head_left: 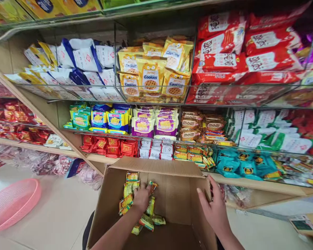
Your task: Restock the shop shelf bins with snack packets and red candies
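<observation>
A: Brown open cardboard box is shown near, at centre. What is held?

B: Small yellow-green snack packets, inside at its left, are clutched by the left hand; its right wall is gripped by the right hand.

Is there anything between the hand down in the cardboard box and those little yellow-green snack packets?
Nothing visible. The left hand lies right on the snack packets inside the open cardboard box. The right hand grips the box's right wall, off to the side.
</observation>
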